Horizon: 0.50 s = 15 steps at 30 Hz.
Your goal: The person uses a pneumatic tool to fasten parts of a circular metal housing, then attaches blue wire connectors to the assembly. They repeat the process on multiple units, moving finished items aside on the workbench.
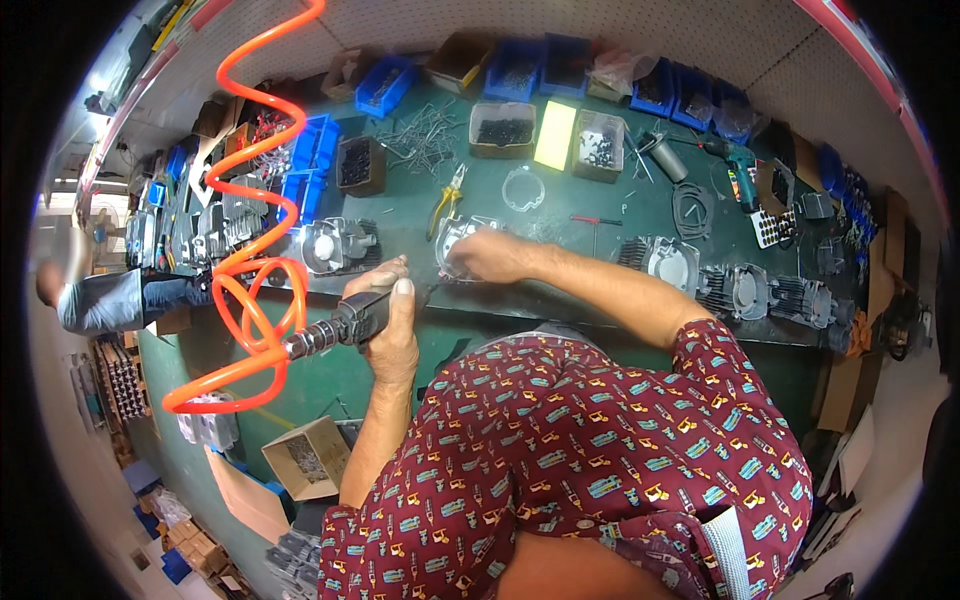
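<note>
My left hand (393, 330) is wrapped round a black air tool (364, 317), whose rear fitting joins an orange coiled hose (262, 345). The tool's front end points toward the bench edge, partly hidden by my fingers. My right hand (487, 254) is closed over a small grey metal casting (453, 236) at the near edge of the green bench, and its fingertips are hidden. Yellow-handled pliers (446, 203) lie just beyond the casting. A thin ring-shaped gasket (523, 189) lies farther back.
Finned metal castings stand along the near edge, one (335, 246) left and several (672, 264) right. Behind are bins of black screws (502, 130), blue bins (515, 70), a yellow card (555, 136), a T-handle wrench (596, 222) and a cordless drill (738, 165). Another person (120, 298) is far left.
</note>
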Available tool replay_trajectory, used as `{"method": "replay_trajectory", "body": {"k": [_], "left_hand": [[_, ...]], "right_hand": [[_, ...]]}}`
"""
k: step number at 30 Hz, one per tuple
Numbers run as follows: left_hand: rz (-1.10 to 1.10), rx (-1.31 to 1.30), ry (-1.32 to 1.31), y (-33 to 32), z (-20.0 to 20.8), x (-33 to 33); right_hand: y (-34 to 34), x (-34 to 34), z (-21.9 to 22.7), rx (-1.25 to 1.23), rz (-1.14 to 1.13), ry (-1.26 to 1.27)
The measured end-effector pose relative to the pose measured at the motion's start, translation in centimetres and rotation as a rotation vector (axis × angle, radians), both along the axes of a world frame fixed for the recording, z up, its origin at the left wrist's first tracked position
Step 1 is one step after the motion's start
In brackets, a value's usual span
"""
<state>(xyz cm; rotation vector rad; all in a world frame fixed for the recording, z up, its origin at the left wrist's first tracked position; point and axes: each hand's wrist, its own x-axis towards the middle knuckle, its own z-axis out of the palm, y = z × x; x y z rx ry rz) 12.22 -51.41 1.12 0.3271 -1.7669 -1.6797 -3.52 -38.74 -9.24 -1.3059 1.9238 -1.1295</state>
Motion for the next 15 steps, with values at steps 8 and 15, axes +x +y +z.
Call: {"method": "replay_trajectory", "body": {"k": [8, 15], "left_hand": [[0.035, -0.004, -0.043, -0.3, 0.1, -0.7], [-0.012, -0.047, -0.090, -0.5, 0.3, -0.9]], "right_hand": [[1.2, 1.2, -5.6, -0.203, -0.668, 0.115], [0.7, 0.6, -6.5, -0.081, -0.607, -0.108]]}}
